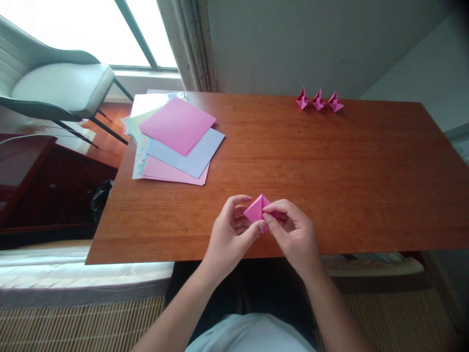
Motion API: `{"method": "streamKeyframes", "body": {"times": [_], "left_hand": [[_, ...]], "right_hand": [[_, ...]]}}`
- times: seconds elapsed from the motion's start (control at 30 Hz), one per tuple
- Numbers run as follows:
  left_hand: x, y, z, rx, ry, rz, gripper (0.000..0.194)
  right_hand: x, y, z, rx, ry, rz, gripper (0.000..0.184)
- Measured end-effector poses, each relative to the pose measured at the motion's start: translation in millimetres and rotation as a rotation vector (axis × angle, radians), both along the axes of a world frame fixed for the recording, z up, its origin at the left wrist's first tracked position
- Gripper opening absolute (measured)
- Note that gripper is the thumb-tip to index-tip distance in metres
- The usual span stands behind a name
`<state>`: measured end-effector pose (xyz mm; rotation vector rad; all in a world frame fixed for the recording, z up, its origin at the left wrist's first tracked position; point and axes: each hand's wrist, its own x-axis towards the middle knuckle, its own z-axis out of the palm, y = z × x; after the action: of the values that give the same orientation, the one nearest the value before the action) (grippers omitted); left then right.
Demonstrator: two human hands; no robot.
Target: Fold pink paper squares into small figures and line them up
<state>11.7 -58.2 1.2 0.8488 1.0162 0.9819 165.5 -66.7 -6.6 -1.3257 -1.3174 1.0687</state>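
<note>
A small piece of folded pink origami paper (254, 211), diamond-shaped with a crease down its middle, is held above the near edge of the table. My left hand (231, 232) grips its lower left side, thumb in front and fingers behind. On the other side, my right hand (293, 230) pinches the paper near its centre and right corner between thumb and forefinger. The right corner is partly hidden by my right fingers. Three finished-looking pink origami figures (318, 100) with pointed tips stand in a row at the table's far edge.
Square paper sheets lie at the table's left: a pink sheet (178, 124) on top, a pale blue sheet (183, 151) and light pink sheets (176, 172) below. The wooden table (348, 171) ends at a wall. A chair (62, 88) stands beyond, near a window.
</note>
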Motion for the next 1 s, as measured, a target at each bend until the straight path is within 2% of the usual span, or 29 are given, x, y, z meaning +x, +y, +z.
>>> {"method": "streamKeyframes", "body": {"times": [0.13, 0.27, 0.37, 0.53, 0.67, 0.8, 1.0], "left_hand": [[-1.5, 3.3, 2.4, -0.073, -0.006, -0.094, 0.025], [-2.7, 5.4, 4.3, -0.099, 0.033, -0.096, 0.025], [-2.8, 5.1, 2.8, -0.096, 0.070, -0.107, 0.024], [-4.7, 3.5, 1.3, -0.060, 0.080, -0.172, 0.020], [-6.1, 4.4, 4.2, -0.068, 0.083, -0.215, 0.021], [-5.7, 5.8, 5.4, -0.060, 0.090, -0.239, 0.020], [-6.2, 5.4, 4.0, -0.039, 0.058, -0.244, 0.029]], "right_hand": [[-0.3, -2.5, 0.8, 0.014, 0.004, -0.031, 0.006], [0.8, -5.3, 0.7, -0.048, 0.093, -0.079, 0.026], [5.2, -2.1, -0.7, -0.116, 0.114, -0.019, 0.033], [11.6, 10.5, -1.2, -0.184, 0.160, 0.022, 0.031], [10.4, 15.7, 3.8, -0.208, 0.223, 0.062, 0.015], [9.2, 16.4, 7.9, -0.155, 0.190, 0.069, 0.005], [10.9, 17.6, 10.8, -0.115, 0.159, 0.128, 0.006]]}}
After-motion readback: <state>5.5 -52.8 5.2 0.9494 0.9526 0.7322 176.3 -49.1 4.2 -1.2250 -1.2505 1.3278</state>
